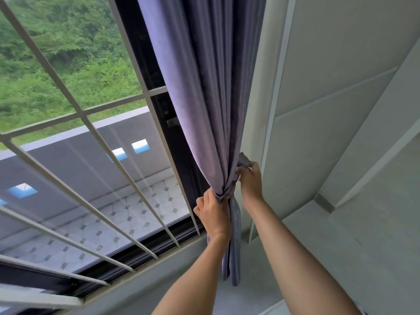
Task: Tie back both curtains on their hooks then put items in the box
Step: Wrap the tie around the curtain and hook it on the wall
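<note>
A purple-grey curtain point(204, 98) hangs at the right side of the window, gathered into a tight bunch low down. My left hand point(213, 214) grips the bunched fabric at the gathering point. My right hand point(248, 178) is closed on the end of a matching fabric tieback point(243, 159) beside the curtain's right edge, close to the wall. The tieback wraps the bunch between my two hands. The curtain's tail point(233, 253) drops below the sill. Any hook is hidden behind the fabric and my right hand. No box is in view.
White window bars point(95, 142) cross the glass on the left, with a dark window frame point(163, 114) next to the curtain. A pale sill point(145, 273) runs below. White panelled wall point(329, 110) fills the right side.
</note>
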`<action>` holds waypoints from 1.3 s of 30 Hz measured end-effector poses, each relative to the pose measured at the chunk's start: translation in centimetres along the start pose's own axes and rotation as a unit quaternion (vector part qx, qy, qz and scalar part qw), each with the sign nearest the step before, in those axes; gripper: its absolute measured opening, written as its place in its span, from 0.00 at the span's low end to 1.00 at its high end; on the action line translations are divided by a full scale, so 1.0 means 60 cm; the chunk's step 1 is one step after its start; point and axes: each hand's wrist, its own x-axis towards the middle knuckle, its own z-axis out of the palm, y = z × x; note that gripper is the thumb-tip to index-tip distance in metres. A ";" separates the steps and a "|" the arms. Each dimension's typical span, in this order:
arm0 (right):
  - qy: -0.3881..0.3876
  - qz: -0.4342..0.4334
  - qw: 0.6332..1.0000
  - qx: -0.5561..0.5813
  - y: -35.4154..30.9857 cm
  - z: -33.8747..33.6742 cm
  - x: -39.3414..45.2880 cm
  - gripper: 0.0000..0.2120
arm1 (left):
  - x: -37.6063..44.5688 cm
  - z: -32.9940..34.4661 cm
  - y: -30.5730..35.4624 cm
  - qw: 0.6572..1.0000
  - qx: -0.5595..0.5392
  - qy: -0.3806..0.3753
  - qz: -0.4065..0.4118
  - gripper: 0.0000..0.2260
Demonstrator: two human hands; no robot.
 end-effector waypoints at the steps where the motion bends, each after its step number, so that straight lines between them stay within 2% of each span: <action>1: 0.002 0.025 0.999 0.047 -0.011 -0.003 0.006 0.09 | 0.000 0.001 0.001 1.000 -0.003 0.004 -0.004 0.09; 4: -0.008 0.081 0.989 0.125 -0.024 -0.017 0.031 0.10 | 0.007 0.003 -0.003 1.000 -0.011 0.000 -0.008 0.08; 6: -0.029 0.093 0.990 0.101 -0.022 -0.026 0.038 0.10 | 0.012 0.004 -0.007 1.000 -0.015 -0.011 -0.004 0.06; 8: -0.058 0.112 0.990 0.061 -0.019 -0.031 0.040 0.23 | 0.013 0.005 -0.006 1.000 -0.019 -0.018 0.000 0.06; 9: -0.065 0.117 0.990 0.045 -0.015 -0.033 0.044 0.25 | 0.012 0.005 -0.004 1.000 -0.022 -0.018 0.001 0.06; 12: -0.057 0.110 0.992 0.031 -0.016 -0.039 0.061 0.14 | 0.012 0.002 -0.005 1.000 -0.028 -0.012 0.001 0.07; 15: -0.036 0.116 0.987 0.104 -0.025 -0.051 0.082 0.05 | 0.018 -0.004 -0.014 0.999 -0.036 -0.008 0.004 0.07; 19: -0.035 0.119 0.978 0.167 -0.026 -0.056 0.093 0.09 | 0.020 -0.007 -0.018 0.999 -0.032 -0.023 0.024 0.08; 23: -0.050 0.042 0.995 0.072 -0.013 -0.057 0.083 0.14 | 0.017 -0.008 -0.011 0.998 -0.039 -0.034 0.022 0.07; 27: -0.074 -0.015 0.997 -0.018 -0.015 -0.052 0.070 0.17 | 0.019 -0.013 -0.014 0.998 -0.037 -0.033 0.027 0.07; 31: -0.086 -0.060 0.994 -0.028 -0.017 -0.047 0.065 0.19 | 0.020 -0.013 -0.014 0.998 -0.030 -0.040 0.026 0.07; 34: -0.052 -0.063 0.997 -0.011 -0.007 -0.047 0.069 0.13 | 0.019 -0.011 -0.015 0.998 -0.031 -0.040 0.025 0.07; 36: -0.018 -0.076 0.994 -0.073 0.005 -0.050 0.077 0.07 | 0.021 -0.010 -0.017 0.998 -0.031 -0.039 0.023 0.07; 39: -0.021 -0.108 0.978 -0.175 0.022 -0.056 0.091 0.08 | 0.025 -0.011 -0.020 0.998 -0.026 -0.043 0.027 0.07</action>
